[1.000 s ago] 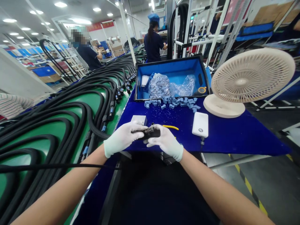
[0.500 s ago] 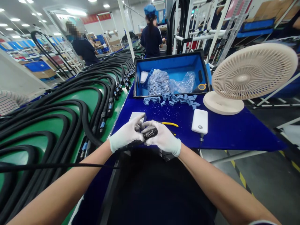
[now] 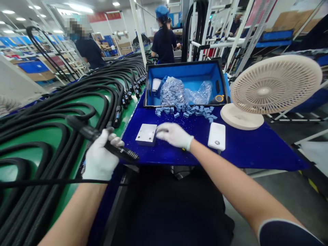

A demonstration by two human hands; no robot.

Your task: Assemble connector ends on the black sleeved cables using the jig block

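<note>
My left hand [image 3: 100, 158], in a white glove, is closed round the black connector end [image 3: 122, 153] of a thick black cable [image 3: 77, 124], held over the edge between the green belt and the blue table. My right hand [image 3: 173, 134], also gloved, lies palm down on the blue table [image 3: 243, 147] with its fingers curled, beside a small grey metal block [image 3: 146, 133]. Whether it holds anything I cannot make out. A yellow-handled tool is mostly hidden under it.
Many black cables [image 3: 38, 112] lie across the green belt [image 3: 56, 136] on the left. A blue bin [image 3: 186, 70] with bagged blue parts stands behind loose blue clips [image 3: 188, 111]. A white power bank [image 3: 216, 136] and cream fan [image 3: 269, 87] sit at right. Two people work further back.
My hands have parted. The left carried the cable connector down and left towards the belt; the right let go of it and moved forward onto the table beside the metal block.
</note>
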